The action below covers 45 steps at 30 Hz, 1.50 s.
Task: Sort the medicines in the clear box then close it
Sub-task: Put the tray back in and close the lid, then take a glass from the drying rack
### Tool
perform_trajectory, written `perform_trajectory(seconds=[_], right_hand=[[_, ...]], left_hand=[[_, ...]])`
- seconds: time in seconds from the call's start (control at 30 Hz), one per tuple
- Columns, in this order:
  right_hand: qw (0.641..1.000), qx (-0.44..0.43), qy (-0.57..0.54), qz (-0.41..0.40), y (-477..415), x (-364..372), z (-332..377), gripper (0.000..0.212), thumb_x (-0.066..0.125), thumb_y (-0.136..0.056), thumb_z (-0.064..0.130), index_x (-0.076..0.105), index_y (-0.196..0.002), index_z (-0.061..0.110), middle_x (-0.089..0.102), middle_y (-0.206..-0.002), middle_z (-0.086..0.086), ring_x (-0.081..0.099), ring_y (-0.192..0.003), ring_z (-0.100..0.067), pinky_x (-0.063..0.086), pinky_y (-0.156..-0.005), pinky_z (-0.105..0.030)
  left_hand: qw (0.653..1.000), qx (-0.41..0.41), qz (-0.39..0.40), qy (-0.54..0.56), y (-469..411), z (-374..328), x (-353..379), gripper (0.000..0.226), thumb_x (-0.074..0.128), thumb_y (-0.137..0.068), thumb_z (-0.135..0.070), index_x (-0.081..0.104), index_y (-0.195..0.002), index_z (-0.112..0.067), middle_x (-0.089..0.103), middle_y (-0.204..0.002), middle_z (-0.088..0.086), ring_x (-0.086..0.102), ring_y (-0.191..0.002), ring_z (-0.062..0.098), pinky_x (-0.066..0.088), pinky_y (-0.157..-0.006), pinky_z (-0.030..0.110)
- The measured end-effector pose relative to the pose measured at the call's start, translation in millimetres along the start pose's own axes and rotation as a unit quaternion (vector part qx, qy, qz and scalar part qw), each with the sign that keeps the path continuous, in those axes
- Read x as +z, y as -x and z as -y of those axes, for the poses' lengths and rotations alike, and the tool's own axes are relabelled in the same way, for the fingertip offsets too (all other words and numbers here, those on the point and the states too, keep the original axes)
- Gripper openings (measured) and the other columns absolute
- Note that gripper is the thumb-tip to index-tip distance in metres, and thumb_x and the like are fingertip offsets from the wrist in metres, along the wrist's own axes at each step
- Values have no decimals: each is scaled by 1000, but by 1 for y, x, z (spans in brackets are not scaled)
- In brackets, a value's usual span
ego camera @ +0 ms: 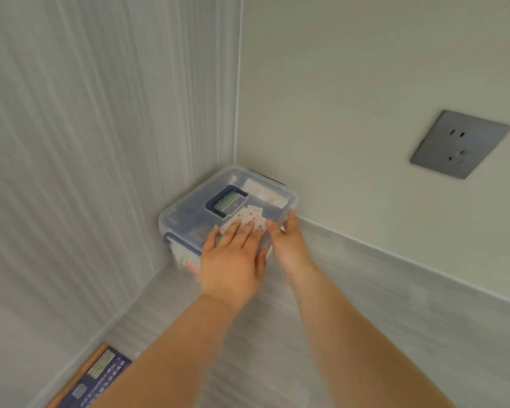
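A clear plastic box (189,207) with a dark blue handle (226,201) and blue side latches stands in the corner where two walls meet. Its lid is on, and blister packs and medicine cartons show through the plastic. My left hand (233,257) lies flat on the near part of the lid with fingers straight. My right hand (286,240) touches the box's near right corner, thumb on the lid and fingers down the side; whether it grips is unclear. The image is slightly blurred.
A grey wall socket (458,144) is on the right wall. A flat carton (92,378) with blue print lies on the grey surface at the lower left. Walls close the box in at the back and left.
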State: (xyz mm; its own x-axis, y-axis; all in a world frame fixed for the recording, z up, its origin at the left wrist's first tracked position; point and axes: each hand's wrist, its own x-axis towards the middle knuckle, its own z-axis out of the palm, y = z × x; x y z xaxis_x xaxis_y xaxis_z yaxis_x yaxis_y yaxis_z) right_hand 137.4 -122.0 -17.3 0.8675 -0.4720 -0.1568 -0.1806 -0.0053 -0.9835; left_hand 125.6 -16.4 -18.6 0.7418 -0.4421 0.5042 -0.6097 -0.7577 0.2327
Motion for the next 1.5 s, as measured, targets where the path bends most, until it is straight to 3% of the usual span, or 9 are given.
perform_trajectory(seconds=[0.2,0.47,0.63,0.73,0.83,0.93,1.13,1.27,1.5], right_hand=[[1000,-8,10,9,-47,-2,4,53,45,-90,12,24,-139,11,47,-136,-17,49,-121,-28,37,-107,-43],[1000,-8,7,0,-58,-4,-2,57,45,-91,19,17,-141,13,36,-144,-15,40,-129,-27,32,-111,-39],[995,-9,93,-47,-34,-5,2,42,43,-92,21,36,-132,9,55,-126,-17,53,-113,-26,36,-82,-19],[991,-21,135,-15,2,-22,3,30,47,-90,16,50,-117,4,62,-115,-21,56,-106,-30,39,-86,-25],[987,-34,159,-20,52,-60,-3,27,51,-87,12,57,-111,4,64,-112,-22,59,-98,-29,42,-85,-27],[982,-30,183,-43,107,-111,-17,24,50,-85,7,62,-105,4,67,-106,-22,62,-96,-29,41,-76,-19],[966,17,208,-150,211,-215,-52,19,53,-84,6,65,-99,4,70,-103,-17,64,-97,-26,46,-82,-24],[949,25,228,-219,270,-292,-68,15,55,-82,4,67,-90,4,71,-97,-17,66,-91,-22,41,-72,-8],[903,26,303,-304,360,-469,-82,17,54,-82,4,65,-94,4,70,-101,-14,64,-96,-23,38,-69,-6]], left_hand=[[1000,-11,5,16,-33,-1,23,43,35,-76,-22,71,-91,-6,74,-92,11,68,-90,27,50,-82,49],[1000,-6,-12,14,-39,-1,34,39,38,-77,-21,71,-89,-5,74,-90,12,69,-87,28,50,-81,44],[999,9,27,17,-36,-1,25,42,36,-77,-21,69,-91,1,72,-93,18,67,-89,34,49,-81,49],[999,3,23,22,-32,1,23,28,53,-77,-8,65,-99,6,67,-104,26,62,-99,40,45,-87,52],[996,-41,76,15,-24,-6,17,44,63,-78,-4,53,-120,1,51,-131,22,43,-123,35,24,-102,43],[995,-11,75,58,-3,-23,14,28,56,-78,-4,63,-104,3,58,-120,28,48,-115,44,28,-100,50],[954,9,99,284,93,-122,23,17,58,-73,3,68,-87,7,68,-88,29,64,-83,44,48,-74,49],[901,129,155,385,157,-214,16,24,44,-71,-22,64,-83,-22,72,-80,11,56,-72,13,43,-55,24],[865,299,260,308,211,-382,21,36,38,-62,-26,71,-71,-14,73,-65,6,68,-50,19,42,-61,14]])
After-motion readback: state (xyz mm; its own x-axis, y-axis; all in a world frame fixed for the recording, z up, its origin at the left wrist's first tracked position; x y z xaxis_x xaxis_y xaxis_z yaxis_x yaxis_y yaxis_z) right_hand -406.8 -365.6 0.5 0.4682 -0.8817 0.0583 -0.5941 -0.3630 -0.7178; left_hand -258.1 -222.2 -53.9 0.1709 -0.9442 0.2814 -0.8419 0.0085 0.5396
